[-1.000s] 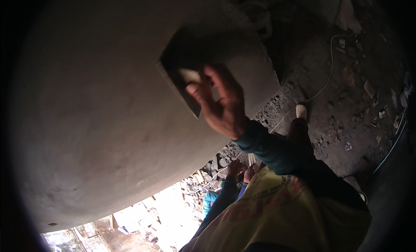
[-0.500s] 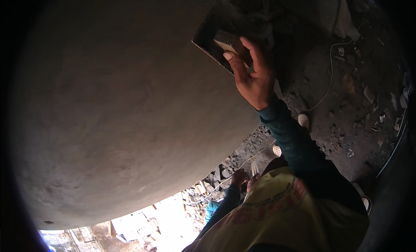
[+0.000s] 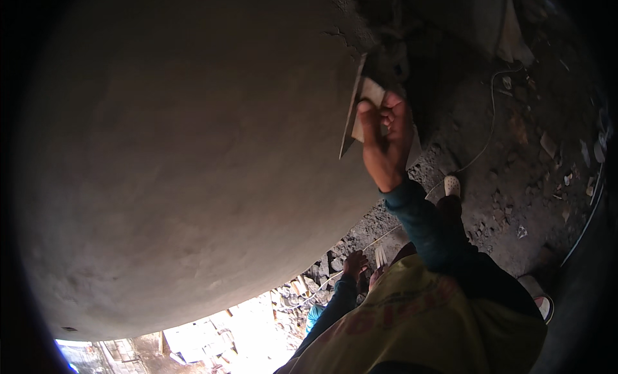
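Observation:
My right hand (image 3: 386, 139) is closed around the pale handle (image 3: 368, 94) of a plastering float. The float's thin dark plate (image 3: 351, 120) is seen nearly edge-on, tilted beside the smooth grey plastered wall (image 3: 193, 149). Whether its edge touches the wall, I cannot tell. Lower down, my left hand (image 3: 355, 264) hangs by my body below the wall's curved-looking edge. Its fingers are loosely apart, and nothing shows in them.
Rubble (image 3: 331, 255) lies along the wall's foot. A thin pale cable (image 3: 487, 132) winds over the dirt floor, near a light perforated shoe (image 3: 452, 185). Rough, cracked plaster (image 3: 351, 29) shows at the wall's upper right. Bright daylight falls on debris at bottom left.
My right hand has drawn the float down and slightly right, turning its plate from a broad slanted view to nearly edge-on. My left hand has barely moved; its fingers look more spread.

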{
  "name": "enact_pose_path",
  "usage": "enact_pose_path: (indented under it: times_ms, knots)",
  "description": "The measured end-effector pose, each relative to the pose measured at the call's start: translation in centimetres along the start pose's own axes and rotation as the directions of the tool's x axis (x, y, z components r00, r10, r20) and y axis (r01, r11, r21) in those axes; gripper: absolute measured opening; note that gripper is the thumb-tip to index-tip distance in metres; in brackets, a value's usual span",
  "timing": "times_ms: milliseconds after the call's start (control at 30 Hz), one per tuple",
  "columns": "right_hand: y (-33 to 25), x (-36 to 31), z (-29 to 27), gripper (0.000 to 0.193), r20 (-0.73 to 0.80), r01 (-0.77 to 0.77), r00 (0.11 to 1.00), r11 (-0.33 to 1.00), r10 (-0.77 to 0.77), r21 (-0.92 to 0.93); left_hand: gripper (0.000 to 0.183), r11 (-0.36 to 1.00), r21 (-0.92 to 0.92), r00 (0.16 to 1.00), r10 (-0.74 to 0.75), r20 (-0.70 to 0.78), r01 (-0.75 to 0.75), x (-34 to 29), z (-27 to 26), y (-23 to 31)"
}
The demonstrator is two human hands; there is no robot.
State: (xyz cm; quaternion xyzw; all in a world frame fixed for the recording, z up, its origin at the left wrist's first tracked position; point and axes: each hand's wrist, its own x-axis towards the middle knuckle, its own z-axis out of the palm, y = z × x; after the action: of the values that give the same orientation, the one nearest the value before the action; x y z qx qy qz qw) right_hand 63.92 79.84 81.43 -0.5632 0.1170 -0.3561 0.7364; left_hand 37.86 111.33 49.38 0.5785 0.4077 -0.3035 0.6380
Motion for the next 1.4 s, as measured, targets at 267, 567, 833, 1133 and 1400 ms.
enact_pose_path:
  times_ms: [267,567,833,1133,1400]
  knots:
    - [-3.3,3.3,4.5,0.039,-0.068,0.045,0.997,0.942,-0.023,0.334,0.018,0.973,0.195,0.990,0.112,0.081,-0.126,1.4,-4.0,-3.4]
    - [-11.8,1.2,6.1,0.043,0.380,0.414,0.811,0.896,-0.444,0.162,0.024,0.955,0.278,0.995,0.095,0.039,-0.102,2.0,-5.5,-4.3]
    - [-5.5,6.6,1.2,0.044,0.113,0.496,0.868,0.860,-0.484,-0.120,0.032,0.996,0.077,0.998,0.044,-0.038,-0.041,-0.1,-1.4,-1.3]
    - [-8.5,4.7,4.0,0.037,0.197,0.748,0.660,0.657,-0.725,-0.092,0.027,0.678,0.580,0.892,0.344,0.293,-0.451,3.9,-8.9,-4.9]
    - [-10.3,9.7,0.6,0.038,0.355,0.728,0.668,0.673,-0.654,-0.129,0.021,0.960,0.042,0.929,0.255,0.268,-0.275,4.4,-7.3,-5.5]
